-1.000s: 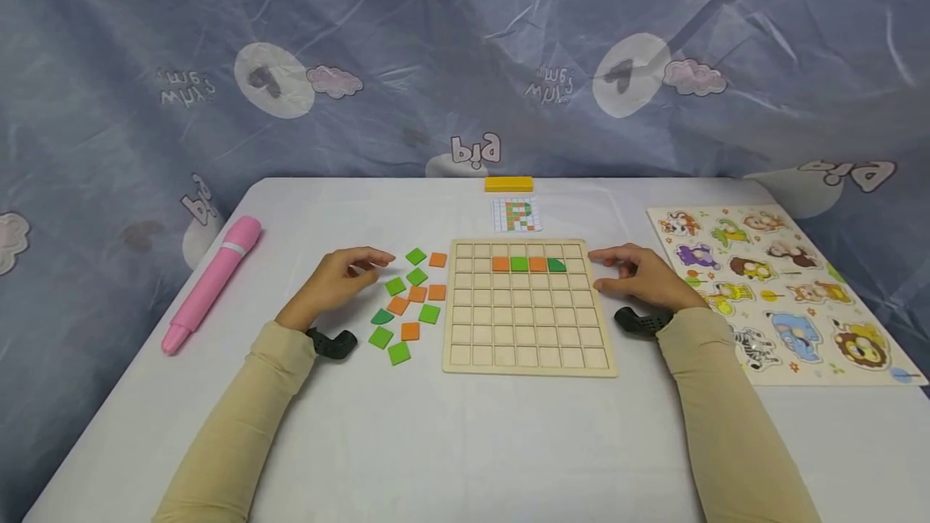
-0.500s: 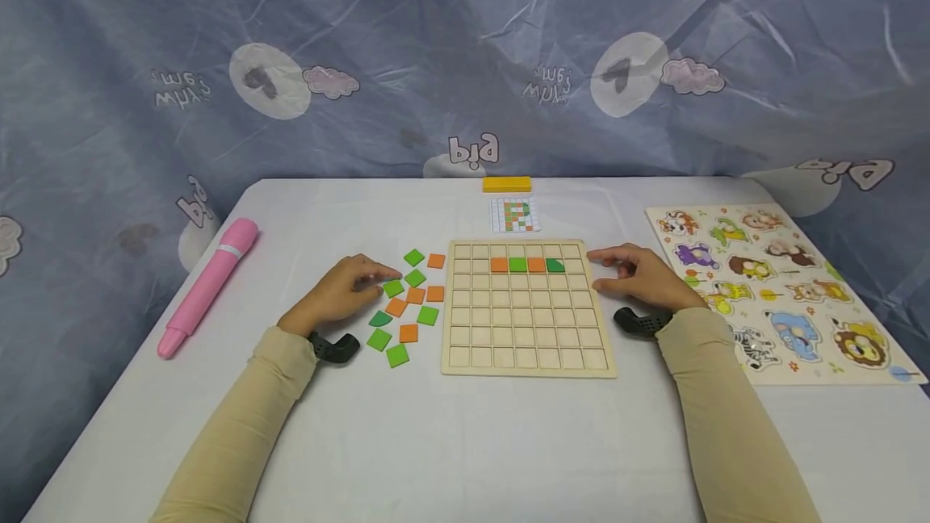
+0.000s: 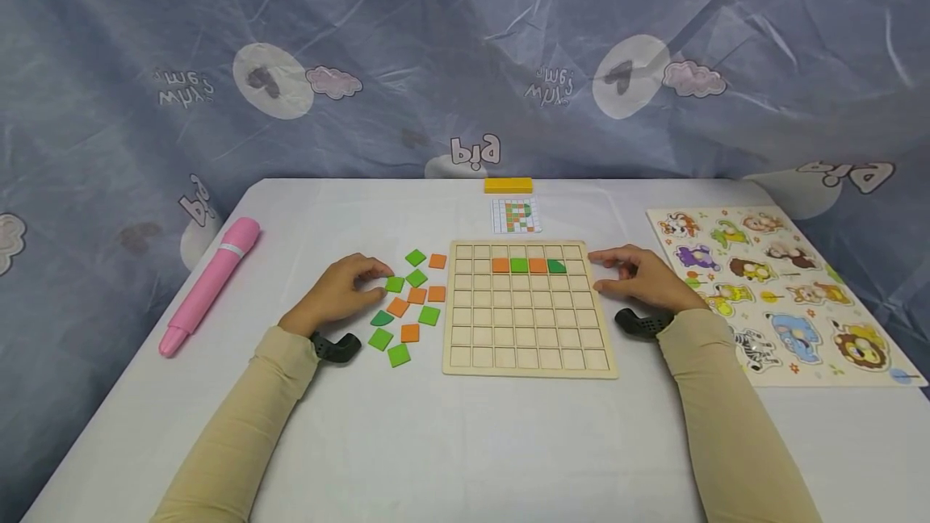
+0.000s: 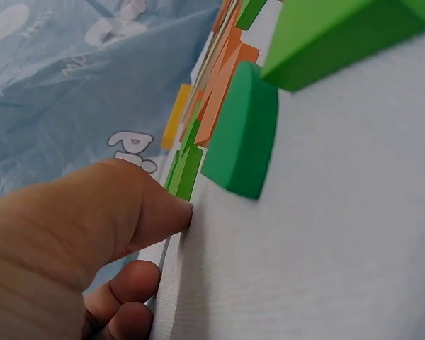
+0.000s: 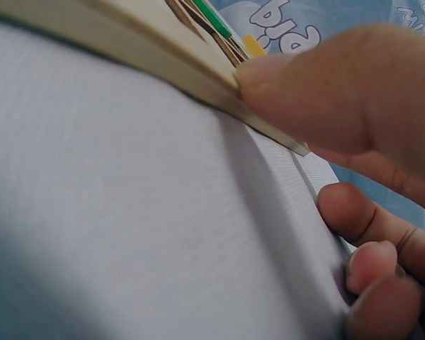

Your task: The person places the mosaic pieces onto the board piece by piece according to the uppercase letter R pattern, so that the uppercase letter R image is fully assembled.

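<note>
My left hand (image 3: 337,290) is at the loose tiles left of the board, its thumb and index finger pinching a green square tile (image 3: 395,284). In the left wrist view the thumb tip meets that tile's near edge; the index finger is hidden behind the thumb. The square wooden grid board (image 3: 523,357) lies flat, with two orange tiles, a green tile (image 3: 519,265) and a dark green rounded tile (image 3: 556,266) in one upper row. On the board's right edge rest the thumb and index finger of my right hand (image 3: 647,277); its other fingers curl loosely beside it.
Several orange and green tiles (image 3: 410,332) lie scattered left of the board. Behind it are a small pattern card (image 3: 517,216) and a yellow block (image 3: 508,186). A pink stick (image 3: 211,285) lies far left, an animal puzzle board (image 3: 788,297) at right.
My left hand has come down and right to the tiles, and its fingers have closed on the green square, which has shifted slightly away from me. The right hand has stayed at the board's edge.
</note>
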`<state>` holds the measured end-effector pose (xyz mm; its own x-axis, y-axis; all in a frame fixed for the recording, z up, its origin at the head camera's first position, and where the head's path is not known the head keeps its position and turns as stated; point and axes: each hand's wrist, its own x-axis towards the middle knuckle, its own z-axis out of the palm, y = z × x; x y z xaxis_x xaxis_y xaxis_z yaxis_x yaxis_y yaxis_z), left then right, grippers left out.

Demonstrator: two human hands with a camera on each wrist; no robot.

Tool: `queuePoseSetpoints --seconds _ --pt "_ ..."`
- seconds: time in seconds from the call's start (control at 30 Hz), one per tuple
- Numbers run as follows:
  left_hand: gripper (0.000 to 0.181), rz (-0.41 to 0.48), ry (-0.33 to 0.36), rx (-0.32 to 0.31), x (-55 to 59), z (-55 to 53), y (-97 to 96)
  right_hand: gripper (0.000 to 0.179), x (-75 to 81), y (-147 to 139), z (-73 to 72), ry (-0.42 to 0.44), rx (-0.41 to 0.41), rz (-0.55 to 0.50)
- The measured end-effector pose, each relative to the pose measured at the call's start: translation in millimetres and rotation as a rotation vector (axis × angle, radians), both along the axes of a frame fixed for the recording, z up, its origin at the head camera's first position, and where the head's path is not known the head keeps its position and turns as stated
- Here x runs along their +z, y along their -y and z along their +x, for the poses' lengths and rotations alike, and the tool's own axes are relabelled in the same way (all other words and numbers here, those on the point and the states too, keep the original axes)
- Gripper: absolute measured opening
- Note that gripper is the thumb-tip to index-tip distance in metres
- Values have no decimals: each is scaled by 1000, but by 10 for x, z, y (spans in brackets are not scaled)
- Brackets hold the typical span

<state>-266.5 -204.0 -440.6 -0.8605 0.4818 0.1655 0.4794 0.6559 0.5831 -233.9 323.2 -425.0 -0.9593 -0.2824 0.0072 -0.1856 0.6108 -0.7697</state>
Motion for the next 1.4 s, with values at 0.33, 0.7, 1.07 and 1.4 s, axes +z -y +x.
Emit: queuePoseSetpoints --seconds 0.33,0.7,1.07,1.4 --pt "25 46 13 74 0 -2 -25 54 -16 -4 9 -12 -5 -5" --pt "23 127 27 144 120 35 -39 55 -28 9 14 1 -8 -11" --pt "24 177 59 164 330 129 -124 55 -25 24 10 -2 -7 -15" --pt "23 210 74 111 492 196 -443 55 -31 1 -12 -13 -7 8"
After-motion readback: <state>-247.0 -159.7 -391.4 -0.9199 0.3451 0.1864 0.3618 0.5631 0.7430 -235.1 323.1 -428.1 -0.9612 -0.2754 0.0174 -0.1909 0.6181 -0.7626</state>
